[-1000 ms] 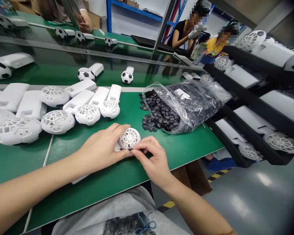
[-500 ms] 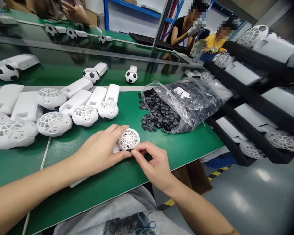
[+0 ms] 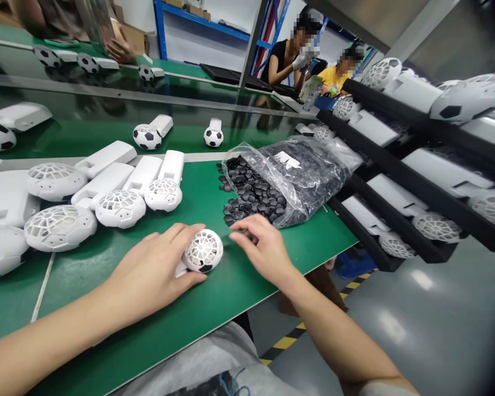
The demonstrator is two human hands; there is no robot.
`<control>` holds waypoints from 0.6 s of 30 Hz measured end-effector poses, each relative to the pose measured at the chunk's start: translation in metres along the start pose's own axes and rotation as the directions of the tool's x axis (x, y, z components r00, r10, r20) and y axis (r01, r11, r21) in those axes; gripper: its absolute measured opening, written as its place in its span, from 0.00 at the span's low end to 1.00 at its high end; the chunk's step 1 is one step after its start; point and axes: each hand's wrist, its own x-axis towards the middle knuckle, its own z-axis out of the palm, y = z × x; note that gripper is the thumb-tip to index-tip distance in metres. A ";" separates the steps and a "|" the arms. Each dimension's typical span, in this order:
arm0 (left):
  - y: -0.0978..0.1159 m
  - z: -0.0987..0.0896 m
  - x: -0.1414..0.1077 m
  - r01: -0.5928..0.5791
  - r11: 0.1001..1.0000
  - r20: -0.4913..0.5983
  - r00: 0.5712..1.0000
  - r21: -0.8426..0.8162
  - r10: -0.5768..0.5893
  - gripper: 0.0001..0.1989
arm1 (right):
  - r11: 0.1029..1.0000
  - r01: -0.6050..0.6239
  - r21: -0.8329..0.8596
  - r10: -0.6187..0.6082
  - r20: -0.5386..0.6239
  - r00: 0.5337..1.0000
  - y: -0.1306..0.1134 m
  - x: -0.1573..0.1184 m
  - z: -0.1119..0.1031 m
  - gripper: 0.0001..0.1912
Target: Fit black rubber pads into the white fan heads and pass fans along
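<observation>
My left hand (image 3: 157,269) is wrapped round a white device with a round lattice head (image 3: 204,251), held low over the green table. One black patch shows on the near edge of that head. My right hand (image 3: 262,247) hovers just right of the device, apart from it, thumb and forefinger close together; whether a small piece is between them I cannot make out. Beyond my right hand, black pieces (image 3: 256,192) spill from the mouth of a clear plastic bag (image 3: 309,170) lying on the table.
Several white devices (image 3: 121,208) lie at the left. Devices with black patches (image 3: 147,136) rest on the belt (image 3: 107,129) beyond. Black racks (image 3: 396,170) holding white devices stand at the right. People sit across the line, one with a gloved hand (image 3: 303,58).
My right hand has moved off the device, away from its near edge and towards the black pieces. A black patch now shows there. My left hand still holds the device. The camera view has shifted.
</observation>
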 end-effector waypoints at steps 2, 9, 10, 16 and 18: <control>0.000 0.001 0.001 -0.021 0.999 -0.014 1.000 0.029 0.022 0.27 | 0.961 0.031 -0.275 -0.047 -0.053 0.997 0.012 0.008 -0.006 0.06; -0.002 0.002 0.001 -0.123 0.990 0.014 0.992 0.075 0.122 0.35 | 0.703 0.262 -0.661 -0.215 0.154 0.964 0.024 0.018 -0.006 0.10; -0.003 0.002 0.001 -0.146 0.987 0.015 0.989 0.068 0.145 0.36 | 0.695 0.281 -0.662 -0.234 0.161 0.959 0.024 0.018 -0.007 0.10; 0.000 0.001 -0.001 -0.169 0.984 0.035 0.985 0.049 0.167 0.36 | 0.934 0.289 -0.209 -0.277 0.086 0.957 0.008 0.006 -0.023 0.06; 0.001 0.000 -0.002 -0.137 0.989 0.038 0.990 0.061 0.135 0.36 | 0.943 0.332 -0.029 -0.326 0.133 0.936 -0.004 -0.001 -0.028 0.07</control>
